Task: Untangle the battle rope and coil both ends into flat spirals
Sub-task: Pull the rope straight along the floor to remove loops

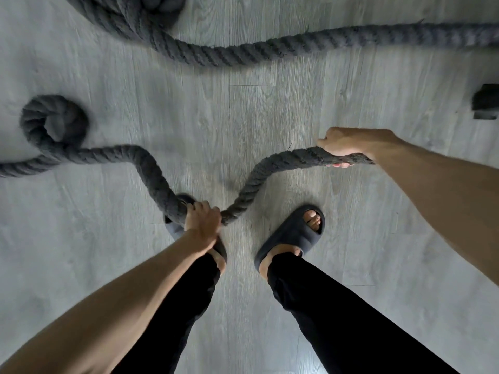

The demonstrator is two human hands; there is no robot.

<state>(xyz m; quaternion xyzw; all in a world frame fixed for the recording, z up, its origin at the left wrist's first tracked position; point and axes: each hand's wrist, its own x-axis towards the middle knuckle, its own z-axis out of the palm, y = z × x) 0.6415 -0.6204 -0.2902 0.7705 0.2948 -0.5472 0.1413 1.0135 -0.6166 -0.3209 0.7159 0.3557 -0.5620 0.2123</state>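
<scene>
My left grip reaches down above my left foot, my right grip out to the right, higher; both are clamped round the battle rope. It sags in a V between them, then runs left to a small curl on the floor.

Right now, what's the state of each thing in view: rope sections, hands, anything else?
left hand: grips the battle rope above the left foot
right hand: grips the same rope farther along
battle rope: sags in a V between the hands
loop: single turn on the floor, no flat spiral yet
pile: bunched, strands overlapping
slides: worn on the feet
dark object: cut off by the frame, unidentifiable
</scene>
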